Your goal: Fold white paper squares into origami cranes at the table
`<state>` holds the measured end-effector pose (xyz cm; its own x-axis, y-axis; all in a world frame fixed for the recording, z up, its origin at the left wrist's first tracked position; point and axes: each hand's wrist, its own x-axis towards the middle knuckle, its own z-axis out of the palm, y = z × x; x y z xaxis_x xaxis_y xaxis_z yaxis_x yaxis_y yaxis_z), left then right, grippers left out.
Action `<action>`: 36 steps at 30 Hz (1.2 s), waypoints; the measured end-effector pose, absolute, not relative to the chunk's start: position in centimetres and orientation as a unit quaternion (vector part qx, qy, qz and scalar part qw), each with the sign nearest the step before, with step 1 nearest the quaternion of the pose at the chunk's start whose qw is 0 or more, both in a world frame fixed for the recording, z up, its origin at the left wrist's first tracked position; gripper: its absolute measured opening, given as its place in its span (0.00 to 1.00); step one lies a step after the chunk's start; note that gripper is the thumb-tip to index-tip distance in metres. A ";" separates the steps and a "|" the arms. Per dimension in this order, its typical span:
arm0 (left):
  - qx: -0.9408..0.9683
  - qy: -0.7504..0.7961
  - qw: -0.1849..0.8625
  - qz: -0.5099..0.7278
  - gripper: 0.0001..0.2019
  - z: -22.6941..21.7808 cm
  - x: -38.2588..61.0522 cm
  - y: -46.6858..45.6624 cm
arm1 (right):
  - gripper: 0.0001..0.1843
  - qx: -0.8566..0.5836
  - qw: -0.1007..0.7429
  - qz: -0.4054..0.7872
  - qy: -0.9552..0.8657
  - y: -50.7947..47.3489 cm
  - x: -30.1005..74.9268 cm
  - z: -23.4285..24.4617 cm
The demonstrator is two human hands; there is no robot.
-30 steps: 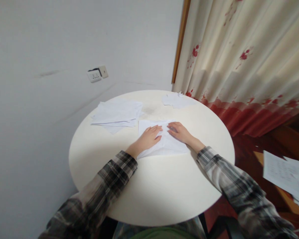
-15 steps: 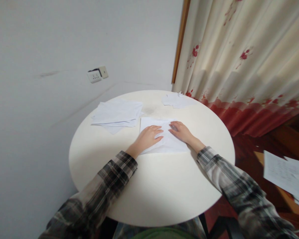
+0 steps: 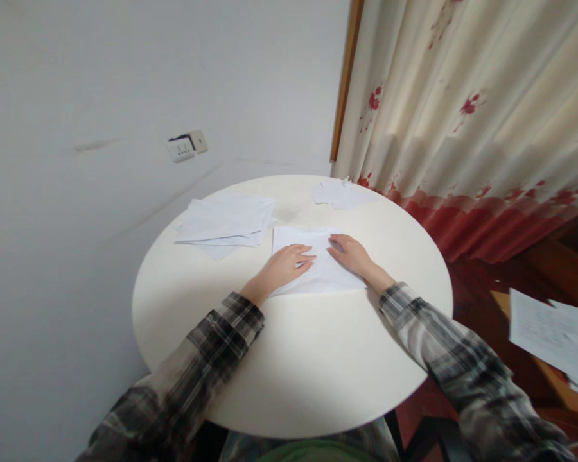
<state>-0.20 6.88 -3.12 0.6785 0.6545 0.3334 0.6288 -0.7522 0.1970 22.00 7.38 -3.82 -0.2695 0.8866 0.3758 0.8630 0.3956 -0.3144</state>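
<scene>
A white sheet of paper (image 3: pixel 318 279) lies flat on the round white table (image 3: pixel 289 359) in front of me. On its left part rests my left hand (image 3: pixel 288 264), palm down, fingers stretched out and pointing right. My right hand (image 3: pixel 351 253) lies on the right part of the same sheet, fingers extended to the left and slightly apart. A small gap of paper shows between the two sets of fingertips. Neither hand grips anything. Parts of the sheet are hidden beneath the hands.
A loose stack of white paper (image 3: pixel 224 221) sits at the table's back left. Torn-edged paper pieces (image 3: pixel 340 194) lie at the back right. The wall (image 3: pixel 101 212) borders the left side, a curtain (image 3: pixel 443 128) the right. Written sheets (image 3: pixel 549 337) rest on a low wooden surface.
Almost nothing differs. Both hands stay flat on the sheet, and the whole view has shifted very slightly.
</scene>
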 end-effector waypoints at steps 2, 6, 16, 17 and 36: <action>0.917 0.343 0.041 0.198 0.17 -3.1 -0.2 6.8 | 0.19 -0.547 0.253 0.023 -0.798 7.4 22.0 -3.8; 0.921 0.338 0.046 0.189 0.16 -3.2 -0.2 6.8 | 0.19 -0.546 0.248 0.018 -0.800 7.5 22.1 -3.9; 0.913 0.372 0.009 0.165 0.22 -3.7 0.2 6.6 | 0.19 -0.552 0.238 0.006 -0.800 7.4 21.9 -3.8; 0.915 0.368 0.010 0.168 0.21 -3.7 0.2 6.7 | 0.20 -0.552 0.236 0.006 -0.799 7.3 21.9 -3.7; 0.894 0.427 -0.016 0.138 0.28 -3.8 0.1 6.7 | 0.20 -0.558 0.220 0.012 -0.800 7.2 21.8 -3.5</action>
<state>0.12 6.70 -3.82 0.5980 0.7580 0.2603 0.7671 -0.6355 0.0883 21.81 7.21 -3.48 -0.2815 0.8981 0.3379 0.8872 0.3778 -0.2650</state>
